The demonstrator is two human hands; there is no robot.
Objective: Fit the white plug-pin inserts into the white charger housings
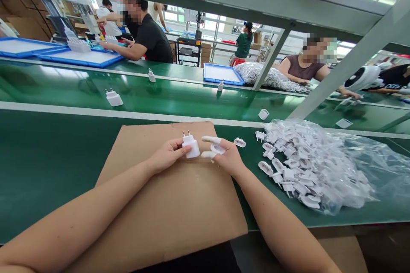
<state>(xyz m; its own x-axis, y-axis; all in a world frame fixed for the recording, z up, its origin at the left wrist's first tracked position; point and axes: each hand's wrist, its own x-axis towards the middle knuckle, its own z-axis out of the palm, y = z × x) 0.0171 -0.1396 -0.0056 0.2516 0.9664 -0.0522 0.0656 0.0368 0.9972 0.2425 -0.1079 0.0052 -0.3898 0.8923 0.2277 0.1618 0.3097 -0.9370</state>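
My left hand (168,155) pinches a white charger (191,147) between thumb and fingers, its two metal pins pointing up and away. Just to the right is my right hand (229,158), with white covers on its thumb and forefinger. Those two fingertips stand apart near the charger's side, and a small white oval plug piece (218,149) is held inside the hand. Both hands are above a brown cardboard sheet (173,196). A loose plug piece (239,142) lies on the green surface beyond my right hand.
A clear bag (361,183) spilling many white plug pieces (294,166) lies at right. On the green conveyor belt (179,98) sit several chargers, including one charger (114,98) at left. A slanted metal post (339,64) rises at right. Several co-workers sit across the line beside blue-rimmed trays (224,82).
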